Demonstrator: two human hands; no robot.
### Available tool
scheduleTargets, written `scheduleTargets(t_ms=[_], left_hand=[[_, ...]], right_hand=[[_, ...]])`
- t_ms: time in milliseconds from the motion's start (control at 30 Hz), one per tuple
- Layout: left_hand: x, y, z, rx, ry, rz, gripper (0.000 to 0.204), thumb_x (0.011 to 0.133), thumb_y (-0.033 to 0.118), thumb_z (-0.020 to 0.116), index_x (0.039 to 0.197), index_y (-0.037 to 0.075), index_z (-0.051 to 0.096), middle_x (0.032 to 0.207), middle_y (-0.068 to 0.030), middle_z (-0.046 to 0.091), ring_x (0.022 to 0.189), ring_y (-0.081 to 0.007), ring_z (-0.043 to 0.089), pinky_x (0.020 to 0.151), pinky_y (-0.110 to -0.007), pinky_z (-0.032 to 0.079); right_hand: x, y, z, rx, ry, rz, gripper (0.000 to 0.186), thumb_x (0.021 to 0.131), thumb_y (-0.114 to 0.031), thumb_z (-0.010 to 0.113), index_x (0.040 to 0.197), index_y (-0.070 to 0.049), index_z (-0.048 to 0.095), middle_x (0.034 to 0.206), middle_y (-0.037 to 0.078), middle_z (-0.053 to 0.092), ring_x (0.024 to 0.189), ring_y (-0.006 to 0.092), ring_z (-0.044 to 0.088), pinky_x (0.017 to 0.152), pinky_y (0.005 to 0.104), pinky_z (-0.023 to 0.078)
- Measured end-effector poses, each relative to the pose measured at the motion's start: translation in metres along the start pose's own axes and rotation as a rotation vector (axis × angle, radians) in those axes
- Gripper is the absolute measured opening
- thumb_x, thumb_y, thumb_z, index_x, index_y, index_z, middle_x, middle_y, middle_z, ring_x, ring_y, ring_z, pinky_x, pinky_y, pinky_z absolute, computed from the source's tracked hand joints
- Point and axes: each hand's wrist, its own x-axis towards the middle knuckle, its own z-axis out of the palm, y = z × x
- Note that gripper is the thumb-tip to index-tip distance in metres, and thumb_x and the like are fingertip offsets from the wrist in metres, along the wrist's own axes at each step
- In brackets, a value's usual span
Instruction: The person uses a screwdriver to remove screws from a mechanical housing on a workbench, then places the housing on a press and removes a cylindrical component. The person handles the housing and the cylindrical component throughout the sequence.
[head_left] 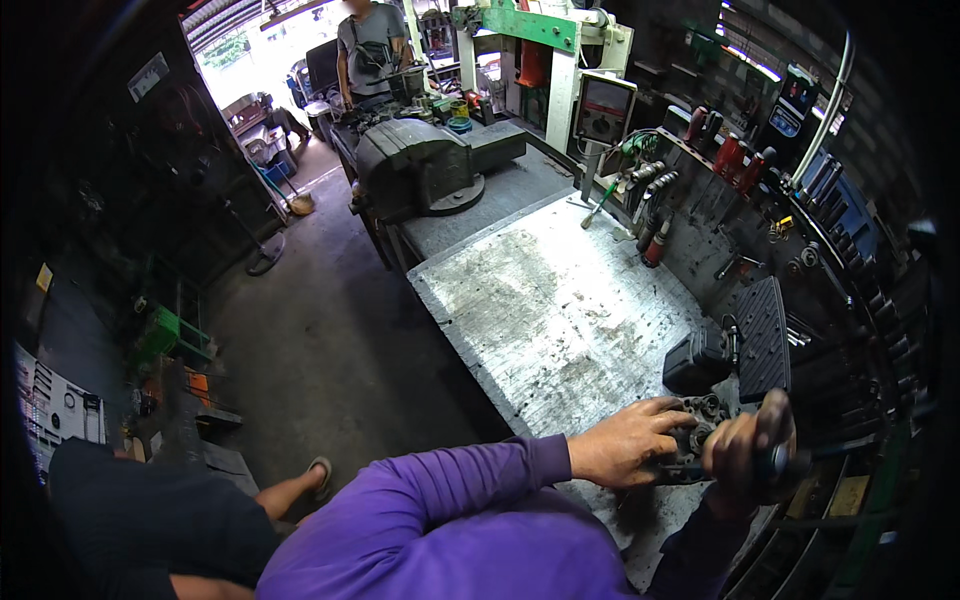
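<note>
My left hand (pixel 627 442) reaches in from a purple sleeve and bears on a greasy metal engine part (pixel 704 411), its fingers bent over the near left side. Just right of it, my right hand (pixel 738 446) is closed round a dark tool handle (pixel 778 462), partly smeared by motion. A dark bar runs off to the right from that fist. How the tool meets the part is hidden by the hand. Behind the part, a black box-shaped container (pixel 697 362) stands on the metal-topped workbench (pixel 545 300).
A large bench vise (pixel 420 165) sits at the far end. Screwdrivers (pixel 735 165), sockets and other tools line the right wall. A brush (pixel 600 205) and a red-and-black cylinder (pixel 656 243) lie along the bench's edge. One person (pixel 370 50) stands far back; another (pixel 165 520) is at lower left.
</note>
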Motion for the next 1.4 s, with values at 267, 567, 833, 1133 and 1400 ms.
scheduleTargets(t_ms=[267,567,833,1133,1400], left_hand=[[0.002,-0.007,0.000,-0.031,0.002,0.022,0.041,0.074,0.018,0.087,0.111,0.012,0.069,0.154,-0.0194,0.050,0.145,-0.0520,0.042,0.116,-0.061,0.044],[0.004,-0.005,-0.008,0.021,-0.021,0.023,0.035,0.077,0.018,0.085,0.108,0.009,0.071,0.154,-0.0182,0.052,0.143,-0.0503,0.045,0.114,-0.060,0.046],[0.001,-0.001,-0.011,-0.024,-0.082,-0.055,0.045,0.077,0.018,0.086,0.120,0.017,0.076,0.140,-0.0135,0.064,0.138,-0.0424,0.053,0.119,-0.055,0.042],[-0.006,0.005,-0.010,-0.118,-0.092,-0.264,0.053,0.078,0.018,0.087,0.128,0.007,0.070,0.136,-0.0200,0.066,0.132,-0.0443,0.058,0.112,-0.052,0.048],[0.005,0.002,-0.018,0.093,-0.166,-0.028,0.060,0.075,0.018,0.090,0.130,0.010,0.068,0.156,-0.0232,0.051,0.145,-0.0524,0.044,0.117,-0.058,0.043]], right_hand=[[-0.029,0.008,-0.004,-0.745,0.305,-0.153,0.054,0.111,-0.045,0.051,0.102,0.007,0.060,0.094,0.018,0.060,0.079,0.0231,0.057,0.076,0.0396,0.050],[-0.020,0.006,0.017,-1.107,0.517,-0.240,0.057,0.109,-0.053,0.060,0.107,0.005,0.060,0.085,0.014,0.062,0.084,0.0232,0.064,0.076,0.0343,0.053],[-0.021,-0.008,0.004,-0.546,0.143,0.123,0.045,0.105,-0.043,0.071,0.111,0.002,0.073,0.098,0.010,0.072,0.091,0.0169,0.069,0.082,0.0309,0.055],[-0.013,-0.006,0.011,-0.498,0.271,0.124,0.050,0.097,-0.032,0.082,0.128,0.002,0.062,0.093,0.008,0.067,0.085,0.0159,0.066,0.080,0.0312,0.054],[-0.025,-0.032,0.035,-0.720,0.518,-0.410,0.045,0.105,-0.036,0.066,0.132,-0.002,0.057,0.105,0.014,0.067,0.085,0.0183,0.070,0.070,0.0308,0.059]])
